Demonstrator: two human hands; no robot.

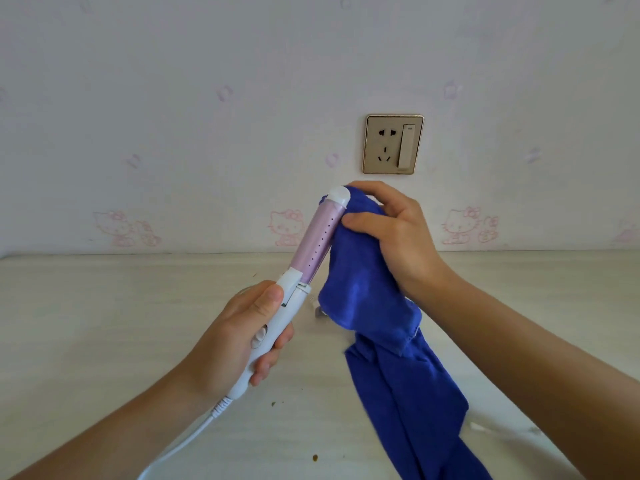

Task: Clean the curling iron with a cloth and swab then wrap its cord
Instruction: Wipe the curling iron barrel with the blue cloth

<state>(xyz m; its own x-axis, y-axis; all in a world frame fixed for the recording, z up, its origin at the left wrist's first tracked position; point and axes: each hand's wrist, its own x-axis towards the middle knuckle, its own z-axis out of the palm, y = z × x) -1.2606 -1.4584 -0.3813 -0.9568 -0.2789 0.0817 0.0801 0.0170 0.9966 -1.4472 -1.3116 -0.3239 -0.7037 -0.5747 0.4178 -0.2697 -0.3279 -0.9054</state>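
Note:
My left hand (242,334) grips the white handle of the curling iron (317,237), which points up and to the right above the table. Its barrel is pale purple with a white cap at the tip. My right hand (391,233) holds a blue cloth (367,299) bunched against the upper right side of the barrel, thumb pressing the cloth near the tip. The rest of the cloth hangs down to the table. The white cord (187,441) leaves the handle's lower end and runs off the bottom edge. A swab (479,427) lies on the table beside my right forearm.
A pale wooden table (104,323) meets a wall with pink cartoon-cat wallpaper. A gold-framed wall socket with a switch (393,144) sits above the iron's tip. A small white object (317,311) shows behind the cloth. Small brown specks (314,457) lie on the table.

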